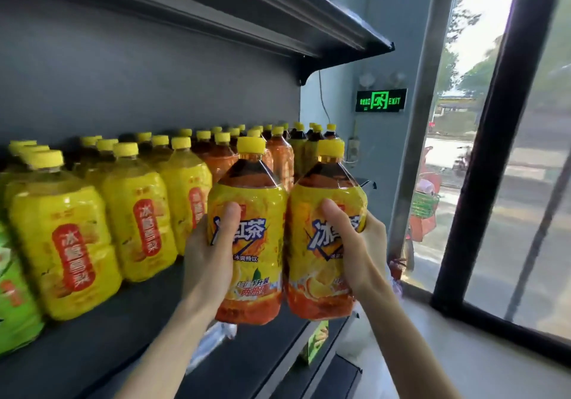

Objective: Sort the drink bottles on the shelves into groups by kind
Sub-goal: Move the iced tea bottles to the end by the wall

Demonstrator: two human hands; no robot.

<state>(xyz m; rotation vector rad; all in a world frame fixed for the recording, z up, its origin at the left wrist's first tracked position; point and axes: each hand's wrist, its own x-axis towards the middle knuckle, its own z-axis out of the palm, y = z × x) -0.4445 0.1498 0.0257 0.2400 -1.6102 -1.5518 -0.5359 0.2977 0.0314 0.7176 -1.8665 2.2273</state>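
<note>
I hold two large iced-tea bottles with yellow caps and yellow-orange labels above the front of the dark shelf. My left hand grips the left iced-tea bottle around its middle. My right hand grips the right iced-tea bottle. The two bottles touch side by side. On the shelf to the left stand rows of yellow pear-drink bottles with red labels. More orange iced-tea bottles stand at the back right. A green-labelled bottle shows at the far left edge.
An upper shelf overhangs the bottles. A lit green exit sign hangs on the wall to the right. A window with a black frame fills the right side. A lower shelf with a green box sits below.
</note>
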